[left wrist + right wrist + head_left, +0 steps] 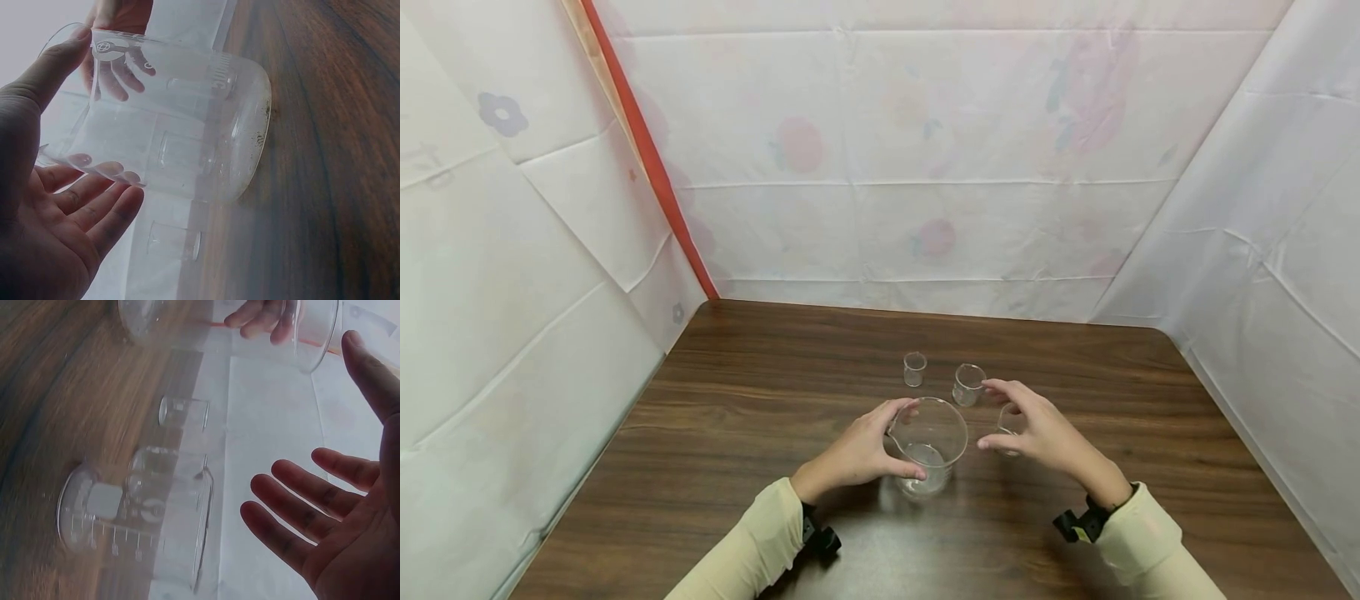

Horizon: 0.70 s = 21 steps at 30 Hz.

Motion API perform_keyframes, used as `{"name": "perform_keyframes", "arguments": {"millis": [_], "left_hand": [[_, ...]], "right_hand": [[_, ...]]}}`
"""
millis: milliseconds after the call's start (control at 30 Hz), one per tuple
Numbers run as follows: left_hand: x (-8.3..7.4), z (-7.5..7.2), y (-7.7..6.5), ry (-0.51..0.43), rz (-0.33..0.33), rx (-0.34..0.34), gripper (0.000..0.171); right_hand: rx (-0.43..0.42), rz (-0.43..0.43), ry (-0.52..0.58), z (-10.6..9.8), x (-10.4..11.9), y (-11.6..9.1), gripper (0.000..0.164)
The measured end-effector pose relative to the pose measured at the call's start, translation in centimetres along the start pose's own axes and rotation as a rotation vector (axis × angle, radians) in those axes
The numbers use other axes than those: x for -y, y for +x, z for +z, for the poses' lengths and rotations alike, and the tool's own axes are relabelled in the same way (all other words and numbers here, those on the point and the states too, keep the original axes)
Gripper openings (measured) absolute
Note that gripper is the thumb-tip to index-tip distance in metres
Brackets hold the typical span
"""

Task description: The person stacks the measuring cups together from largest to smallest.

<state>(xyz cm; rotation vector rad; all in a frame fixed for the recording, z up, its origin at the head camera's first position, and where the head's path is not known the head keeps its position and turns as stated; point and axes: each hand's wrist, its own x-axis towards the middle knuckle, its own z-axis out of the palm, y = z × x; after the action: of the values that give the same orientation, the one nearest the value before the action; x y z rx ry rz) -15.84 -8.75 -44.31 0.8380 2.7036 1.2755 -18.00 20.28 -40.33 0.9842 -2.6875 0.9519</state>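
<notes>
Enclosure: white printed sheeting point(865, 125) stands behind and on both sides; a red strip point(647, 150) runs down the corner toward 10 to 11 o'clock.
Surface: dark wood-grain tabletop point(700, 467).
Large beaker: clear glass, upright over the near-middle of the tabletop [clock centre for the entries below]; white printing point(111, 49) shows on its wall in the left wrist view. Base contact with the wood cannot be confirmed.
Left hand: point(867, 446) at 9 o'clock, gripping the large beaker point(943, 454) near its rim, thumb on the near side, fingers on the far side.
Right hand: point(1037, 429) at 3 o'clock, fingers spread, thumb well apart from them, holding nothing; the right wrist view shows the palm beside the glassware.
Smallest beaker: point(914, 372) upright, just short of 12 o'clock.
Middle beaker: point(967, 390) upright at 1 o'clock, right fingertips just beside its rim; contact cannot be told.
Graduated beaker: point(125, 540) near 3 o'clock, partly hidden by the right hand; scale lines and a white patch point(104, 500) are visible.
Sleeves: pale yellow point(752, 533), a black device point(1078, 523) at each wrist.
</notes>
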Motion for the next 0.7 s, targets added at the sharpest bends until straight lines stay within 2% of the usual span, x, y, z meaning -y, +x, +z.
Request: {"name": "perform_keyframes", "arguments": {"millis": [300,567,700], "left_hand": [[0.0,0.0,0.0,-0.001,0.004,0.003,0.089],[0.0,-0.1,0.1,-0.011,0.003,0.011,0.089],[0.0,0.0,0.0,-0.011,-0.004,0.012,0.089]], "right_hand": [[-0.030,0.016,-0.055,-0.6,-0.7,-0.1,0.074],[-0.020,0.042,-0.107,-0.8,-1.3,-0.3,0.069],[0.013,0.066,-0.127,-1.0,-1.8,-0.4,0.066]]}}
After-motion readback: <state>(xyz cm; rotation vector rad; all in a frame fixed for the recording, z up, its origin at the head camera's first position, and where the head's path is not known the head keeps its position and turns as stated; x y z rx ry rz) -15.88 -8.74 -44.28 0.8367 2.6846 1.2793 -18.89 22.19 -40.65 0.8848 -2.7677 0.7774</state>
